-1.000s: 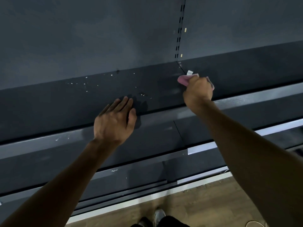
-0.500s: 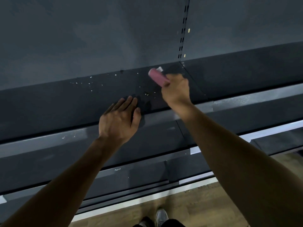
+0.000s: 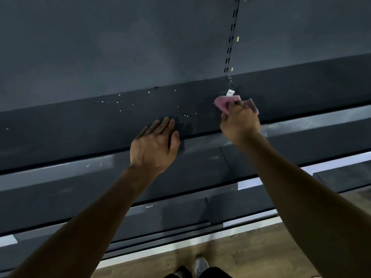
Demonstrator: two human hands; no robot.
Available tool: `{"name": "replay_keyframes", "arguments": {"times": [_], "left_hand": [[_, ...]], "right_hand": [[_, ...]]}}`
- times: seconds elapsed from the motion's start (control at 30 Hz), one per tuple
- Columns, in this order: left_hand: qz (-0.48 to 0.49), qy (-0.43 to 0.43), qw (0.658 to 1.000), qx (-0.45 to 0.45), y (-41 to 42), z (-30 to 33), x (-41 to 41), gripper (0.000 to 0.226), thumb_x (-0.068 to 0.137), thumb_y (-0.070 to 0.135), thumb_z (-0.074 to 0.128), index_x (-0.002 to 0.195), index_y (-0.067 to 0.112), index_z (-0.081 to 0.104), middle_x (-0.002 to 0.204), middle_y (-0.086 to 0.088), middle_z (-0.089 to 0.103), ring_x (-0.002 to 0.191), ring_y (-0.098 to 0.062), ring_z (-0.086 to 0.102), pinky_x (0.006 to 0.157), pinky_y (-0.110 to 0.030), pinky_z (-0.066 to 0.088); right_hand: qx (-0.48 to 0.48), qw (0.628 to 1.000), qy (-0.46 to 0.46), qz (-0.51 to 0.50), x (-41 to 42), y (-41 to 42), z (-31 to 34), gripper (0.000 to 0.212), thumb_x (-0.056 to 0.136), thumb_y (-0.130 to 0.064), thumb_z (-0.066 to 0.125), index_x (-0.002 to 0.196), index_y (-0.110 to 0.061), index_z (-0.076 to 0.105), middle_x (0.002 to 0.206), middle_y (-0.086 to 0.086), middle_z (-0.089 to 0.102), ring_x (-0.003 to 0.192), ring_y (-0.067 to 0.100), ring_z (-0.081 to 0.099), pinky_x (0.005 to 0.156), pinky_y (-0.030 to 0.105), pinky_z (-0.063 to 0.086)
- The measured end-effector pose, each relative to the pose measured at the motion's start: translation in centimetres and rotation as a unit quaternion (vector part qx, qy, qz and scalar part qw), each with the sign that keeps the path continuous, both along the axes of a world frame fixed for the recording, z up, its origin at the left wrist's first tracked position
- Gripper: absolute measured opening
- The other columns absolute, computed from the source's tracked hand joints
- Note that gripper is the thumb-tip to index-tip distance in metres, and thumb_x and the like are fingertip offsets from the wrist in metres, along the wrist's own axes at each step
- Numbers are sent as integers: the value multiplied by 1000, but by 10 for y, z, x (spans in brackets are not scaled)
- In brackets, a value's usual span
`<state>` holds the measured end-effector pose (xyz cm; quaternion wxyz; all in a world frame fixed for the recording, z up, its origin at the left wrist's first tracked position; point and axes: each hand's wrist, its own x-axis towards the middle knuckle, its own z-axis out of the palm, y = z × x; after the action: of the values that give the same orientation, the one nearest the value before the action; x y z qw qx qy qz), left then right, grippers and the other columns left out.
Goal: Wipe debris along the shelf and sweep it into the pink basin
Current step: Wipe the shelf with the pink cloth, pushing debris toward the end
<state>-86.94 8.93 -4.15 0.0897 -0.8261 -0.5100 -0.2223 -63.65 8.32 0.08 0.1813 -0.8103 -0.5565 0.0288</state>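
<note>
While crumbs (image 3: 118, 102) lie scattered on the shelf (image 3: 60, 125), head view only: right hand (image 3: 240, 121) grips a pink cloth (image 3: 221, 103), fingers curled round it, at the shelf seam. Left hand (image 3: 154, 144) lies flat, fingers straight and together, palm down on the shelf's front edge, holding nothing. More specks sit between the hands. Pink basin not in view.

Judgement: sweep stroke under way. To do it well, keep the cloth pressed flat, draw it leftward through every speck in one pass, toward the cupped left hand, without flicking debris over the edge.
</note>
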Motion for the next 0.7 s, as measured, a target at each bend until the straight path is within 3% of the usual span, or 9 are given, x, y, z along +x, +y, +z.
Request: {"name": "replay_keyframes", "arguments": {"times": [0.07, 0.17, 0.23, 0.4, 0.53, 0.63, 0.7], "left_hand": [[3, -1, 1000, 1, 0, 0, 0, 54, 102, 41, 27, 133, 16, 64, 137, -5, 61, 129, -26, 56, 104, -44, 49], [2, -1, 1000, -1, -1, -1, 0, 53, 102, 40, 28, 133, 16, 63, 137, -5, 61, 129, -26, 56, 104, -45, 49], [3, 3, 1000, -2, -1, 0, 0, 53, 102, 40, 28, 134, 16, 63, 138, -5, 61, 129, -26, 56, 105, -45, 48], [6, -10, 1000, 12, -1, 1, 2, 49, 102, 35, 31, 130, 14, 66, 134, -6, 64, 124, -26, 60, 101, -43, 51], [-4, -21, 1000, 6, 0, 2, 0, 52, 100, 31, 29, 131, 10, 65, 133, -7, 64, 124, -25, 61, 101, -42, 52], [3, -11, 1000, -28, -1, 6, -2, 60, 99, 37, 21, 136, 10, 60, 140, -6, 59, 131, -22, 55, 108, -37, 42], [14, -12, 999, -38, -3, 7, -4, 63, 99, 42, 18, 138, 12, 58, 143, -5, 56, 134, -20, 52, 110, -35, 40]], "right_hand": [[5, 1000, -9, 5, -7, 6, -5, 34, 98, -27, 43, 124, -8, 53, 121, 14, 57, 103, 32, 60, 75, 36, 51], [29, 999, -22, 0, -20, 11, -6, 33, 97, -27, 44, 121, -8, 56, 115, 13, 61, 97, 32, 62, 75, 35, 49], [53, 998, -22, 9, -32, 12, -6, 31, 95, -26, 47, 117, -7, 58, 110, 12, 62, 94, 30, 62, 84, 39, 52], [73, 993, 60, 70, -75, 15, -4, 26, 87, -15, 58, 111, -8, 63, 97, 7, 65, 93, 26, 61, 85, 37, 53], [50, 987, 120, 93, -86, 26, 5, 23, 84, -16, 55, 103, -12, 67, 96, 7, 67, 98, 29, 61, 85, 32, 50], [38, 968, 238, 69, -67, 30, 21, 36, 90, -44, 55, 91, -11, 71, 80, 5, 68, 74, 15, 68, 64, 21, 53], [71, 935, 348, 26, -47, 26, 32, 26, 89, -35, 62, 85, -11, 70, 73, 0, 66, 58, 3, 66, 52, 14, 51]]}}
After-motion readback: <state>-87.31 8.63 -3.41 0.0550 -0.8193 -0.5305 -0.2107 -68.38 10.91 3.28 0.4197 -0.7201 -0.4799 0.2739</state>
